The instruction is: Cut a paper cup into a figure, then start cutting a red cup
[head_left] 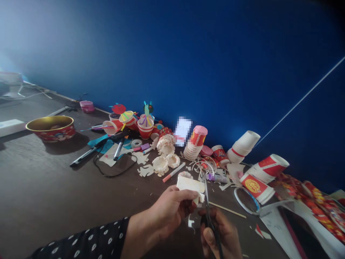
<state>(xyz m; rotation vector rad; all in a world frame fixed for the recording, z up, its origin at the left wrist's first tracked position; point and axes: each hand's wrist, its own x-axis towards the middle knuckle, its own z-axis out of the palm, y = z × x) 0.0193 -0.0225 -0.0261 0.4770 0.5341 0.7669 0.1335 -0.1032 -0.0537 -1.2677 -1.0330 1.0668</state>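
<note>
**White paper cup piece held to scissors between two hands**

A white paper cup piece [190,184] is pinched in the left hand [172,212] between thumb and fingers. It is held above a dark table [54,187], in front of the body. Its long axis lies nearly level across the view, tipped slightly down to the right, with the cut end turned toward the blades. One pair of black-handled scissors [209,225] is gripped in the right hand [219,235], the fingers pressed closed around the handles. The blades point up and away and meet the right end of the piece; how far they stand open cannot be told. A black sleeve with white dots [86,241] covers the left arm.

One paper scrap [191,222] is seen just below the grip. Just beyond the grip lies one pen with an orange tip [174,172], and three ruffled paper baskets [160,164] stand past it. To the right of the grip lie one wooden stick [228,209] and one blue-edged tape ring [246,200]. Two stacks of cups [195,140] stand well beyond the grip, and red patterned paper [309,201] lies far to the right. One red bowl with a gold inside [50,128] stands far to the left, near a blue wall [172,54].
</note>
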